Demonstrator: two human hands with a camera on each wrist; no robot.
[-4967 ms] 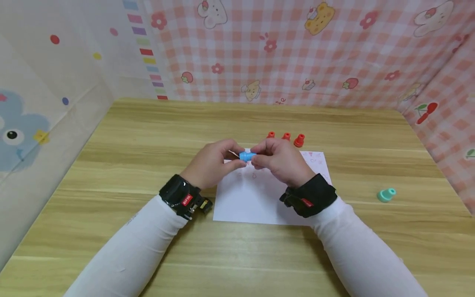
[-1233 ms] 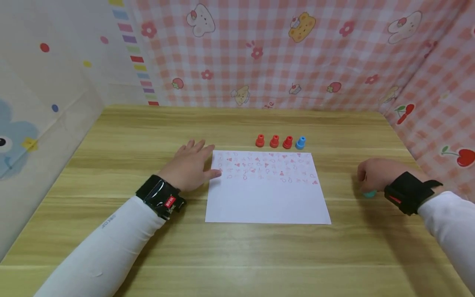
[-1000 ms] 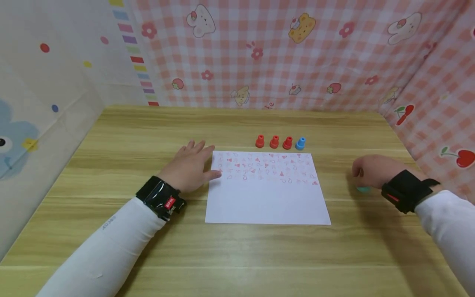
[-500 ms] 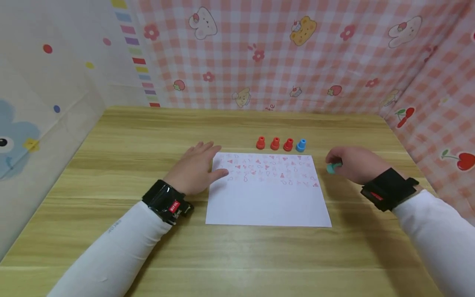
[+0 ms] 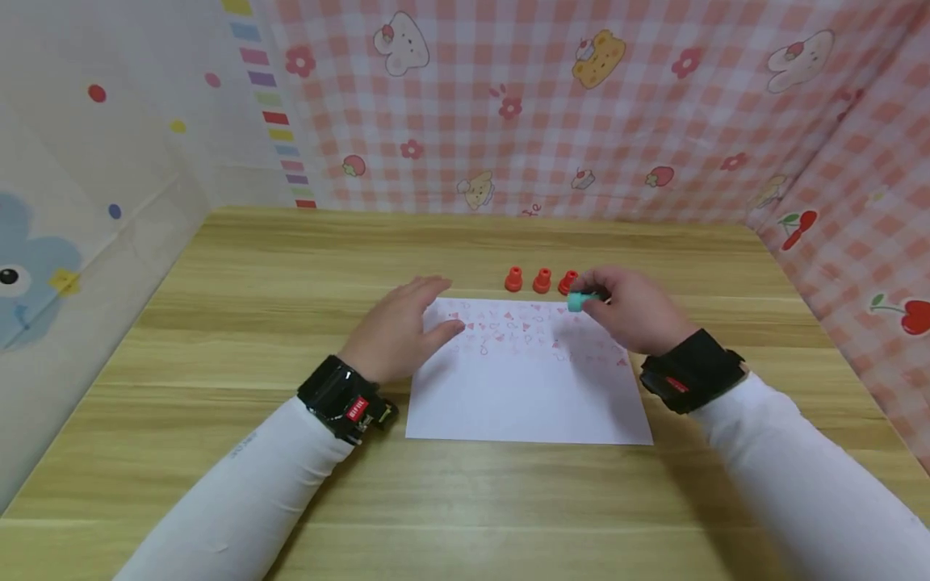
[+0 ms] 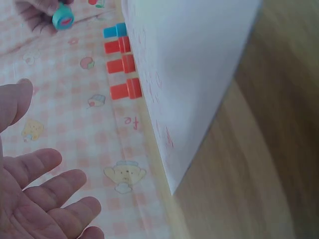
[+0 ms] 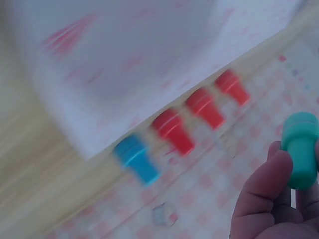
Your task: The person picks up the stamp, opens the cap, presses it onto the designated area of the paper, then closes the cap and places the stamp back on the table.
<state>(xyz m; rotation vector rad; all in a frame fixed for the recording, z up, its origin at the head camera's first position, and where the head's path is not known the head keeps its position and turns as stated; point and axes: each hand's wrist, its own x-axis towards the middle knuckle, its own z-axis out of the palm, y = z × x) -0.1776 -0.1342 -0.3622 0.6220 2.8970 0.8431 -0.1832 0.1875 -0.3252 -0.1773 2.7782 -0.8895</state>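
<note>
My right hand (image 5: 635,311) pinches a teal stamp (image 5: 577,302) between thumb and fingers, above the far right part of a white sheet of paper (image 5: 523,403). In the left wrist view, the round end of the teal stamp (image 6: 63,20) shows a red mark. Small red and pink prints cover the upper half of the sheet. My left hand (image 5: 395,335) holds nothing; its fingers are spread at the sheet's left edge, with the thumb over the paper. Three red stamps (image 5: 513,280) and a blue stamp (image 7: 137,157) stand in a row beyond the sheet; my right hand hides the blue one in the head view.
The paper lies on a wood-grain table (image 5: 291,266). A pink checked cloth (image 5: 465,97) with cartoon prints hangs behind it, and a white printed cloth (image 5: 160,129) covers the left side.
The blue stamp, earlier held in both hands, was set down beside the red ones. My right hand took the teal stamp from the right and carried it left over the paper; my left hand shifted slightly right.
</note>
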